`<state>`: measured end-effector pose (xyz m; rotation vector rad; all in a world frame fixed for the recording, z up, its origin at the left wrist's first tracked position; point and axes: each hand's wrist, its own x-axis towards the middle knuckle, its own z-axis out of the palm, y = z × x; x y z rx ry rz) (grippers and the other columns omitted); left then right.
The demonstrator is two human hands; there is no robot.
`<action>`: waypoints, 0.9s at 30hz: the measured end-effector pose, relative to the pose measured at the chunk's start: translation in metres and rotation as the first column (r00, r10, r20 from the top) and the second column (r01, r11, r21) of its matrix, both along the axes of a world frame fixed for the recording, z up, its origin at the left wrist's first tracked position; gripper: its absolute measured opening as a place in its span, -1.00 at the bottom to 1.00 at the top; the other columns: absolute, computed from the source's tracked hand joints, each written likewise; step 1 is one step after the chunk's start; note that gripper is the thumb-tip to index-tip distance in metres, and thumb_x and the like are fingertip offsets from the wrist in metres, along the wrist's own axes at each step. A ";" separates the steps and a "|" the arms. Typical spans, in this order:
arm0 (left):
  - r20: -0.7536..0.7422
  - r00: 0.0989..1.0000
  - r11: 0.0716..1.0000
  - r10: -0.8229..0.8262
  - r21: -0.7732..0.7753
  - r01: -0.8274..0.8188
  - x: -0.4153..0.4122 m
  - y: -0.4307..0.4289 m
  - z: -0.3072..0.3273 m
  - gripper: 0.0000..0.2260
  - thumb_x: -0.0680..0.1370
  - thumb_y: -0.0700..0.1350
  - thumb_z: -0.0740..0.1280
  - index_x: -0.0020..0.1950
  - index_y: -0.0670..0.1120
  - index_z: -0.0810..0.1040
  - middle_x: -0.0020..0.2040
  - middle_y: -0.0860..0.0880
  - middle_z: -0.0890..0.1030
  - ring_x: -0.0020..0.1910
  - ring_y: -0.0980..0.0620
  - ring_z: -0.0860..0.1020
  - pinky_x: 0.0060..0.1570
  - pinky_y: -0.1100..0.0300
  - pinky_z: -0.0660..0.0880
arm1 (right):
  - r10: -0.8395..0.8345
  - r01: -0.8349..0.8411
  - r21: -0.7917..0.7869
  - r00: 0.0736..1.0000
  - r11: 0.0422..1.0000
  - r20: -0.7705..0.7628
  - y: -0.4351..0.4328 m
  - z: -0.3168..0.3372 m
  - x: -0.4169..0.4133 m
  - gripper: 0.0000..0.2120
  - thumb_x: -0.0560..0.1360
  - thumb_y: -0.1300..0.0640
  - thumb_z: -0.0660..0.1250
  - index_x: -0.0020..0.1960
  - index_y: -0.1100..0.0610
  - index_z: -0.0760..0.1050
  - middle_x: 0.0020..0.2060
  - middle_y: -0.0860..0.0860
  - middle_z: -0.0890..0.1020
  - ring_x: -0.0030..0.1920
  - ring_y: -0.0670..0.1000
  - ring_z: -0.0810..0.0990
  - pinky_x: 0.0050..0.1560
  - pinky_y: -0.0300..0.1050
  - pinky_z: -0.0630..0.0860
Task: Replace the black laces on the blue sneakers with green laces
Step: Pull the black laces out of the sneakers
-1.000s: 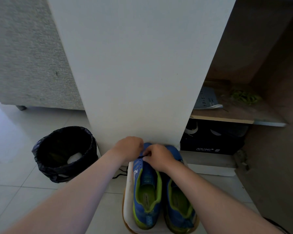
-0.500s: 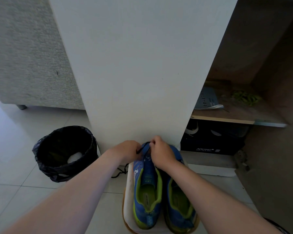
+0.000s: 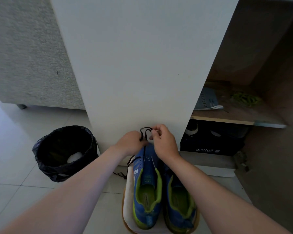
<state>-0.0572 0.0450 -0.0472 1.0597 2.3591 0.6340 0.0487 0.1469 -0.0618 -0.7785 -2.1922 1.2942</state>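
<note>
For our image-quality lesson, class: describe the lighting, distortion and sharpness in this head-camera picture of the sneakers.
Head view: dim, bluish light; the floor at left is brightest, the green laces on the shelf sit in murky shadow. Head view: wide-angle distortion splays the white panel's edges; the black lace contrasts clearly against it; near forearms look soft.

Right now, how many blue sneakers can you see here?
2. The left sneaker lies on the white tray, its black lace held up by the left hand and right hand. The right sneaker lies beside it. More may be hidden in the dark cupboard.
</note>
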 end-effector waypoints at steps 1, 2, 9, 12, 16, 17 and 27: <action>0.043 0.998 0.994 0.045 0.094 -0.049 0.000 0.001 0.005 -0.72 0.58 0.00 0.32 -0.23 -0.14 0.61 -0.28 -0.13 0.58 -0.34 0.01 0.48 -0.29 0.15 0.36 | 0.021 -0.019 -0.044 0.998 0.999 0.065 0.001 -0.003 0.001 -0.84 0.65 0.14 0.18 0.18 0.04 0.48 -0.08 -0.06 0.63 -0.07 -0.07 0.58 -0.13 -0.24 0.42; 0.100 0.993 0.980 0.068 0.182 -0.085 0.000 0.002 0.011 -0.75 0.58 0.00 0.33 -0.18 -0.12 0.65 -0.28 -0.11 0.59 -0.36 0.04 0.47 -0.30 0.16 0.36 | 0.067 -0.056 -0.079 0.988 0.995 0.139 0.003 -0.007 0.002 -0.79 0.63 0.16 0.17 0.22 0.04 0.49 -0.05 -0.05 0.62 -0.04 -0.06 0.57 -0.11 -0.21 0.42; 0.324 0.940 0.873 0.105 0.423 -0.243 0.002 0.006 0.024 -0.78 0.55 0.05 0.38 -0.12 -0.06 0.70 -0.36 0.02 0.47 -0.36 0.02 0.40 -0.25 0.17 0.37 | 0.327 -0.311 -0.102 0.875 0.945 0.356 -0.003 -0.021 0.003 -0.81 0.60 0.11 0.31 -0.14 0.13 0.62 -0.28 -0.07 0.63 -0.22 -0.08 0.58 -0.20 -0.21 0.49; 0.256 0.964 0.929 0.069 0.337 -0.156 0.000 0.004 0.022 -0.68 0.56 0.08 0.36 -0.07 -0.21 0.62 -0.32 -0.03 0.49 -0.38 0.04 0.42 -0.27 0.18 0.38 | 0.250 -0.261 -0.020 0.895 0.965 0.370 0.000 -0.018 0.003 -0.71 0.62 0.09 0.29 -0.25 0.10 0.57 -0.27 -0.02 0.65 -0.17 0.02 0.63 -0.11 -0.11 0.53; 0.203 0.979 0.998 -0.004 0.056 -0.007 -0.001 -0.002 0.014 -0.82 0.58 -0.07 0.31 0.13 -0.12 0.54 -0.16 0.00 0.54 -0.32 0.07 0.52 -0.37 0.26 0.48 | 0.044 -0.061 0.113 0.989 0.992 0.143 0.003 -0.004 0.002 -0.75 0.63 0.23 0.20 -0.07 0.17 0.63 -0.16 0.02 0.67 -0.14 -0.02 0.61 -0.13 -0.17 0.50; 0.233 0.972 1.000 -0.003 -0.003 0.003 -0.001 -0.003 0.013 -0.81 0.57 -0.11 0.28 0.16 -0.11 0.54 -0.15 0.00 0.54 -0.31 0.05 0.52 -0.34 0.24 0.49 | -0.014 0.010 0.100 0.999 0.995 0.039 0.003 0.002 0.002 -0.76 0.63 0.26 0.19 -0.03 0.19 0.65 -0.16 0.00 0.66 -0.16 -0.08 0.60 -0.11 -0.28 0.50; 0.085 0.996 0.999 0.027 0.017 -0.028 0.003 0.003 0.012 -0.76 0.59 -0.01 0.29 -0.19 -0.08 0.65 -0.38 0.01 0.47 -0.38 0.05 0.44 -0.37 0.18 0.33 | -0.023 0.022 -0.042 0.999 0.999 -0.025 0.012 0.004 -0.002 -0.74 0.60 0.23 0.24 0.24 0.10 0.58 -0.03 -0.08 0.63 -0.01 -0.14 0.59 0.00 -0.35 0.43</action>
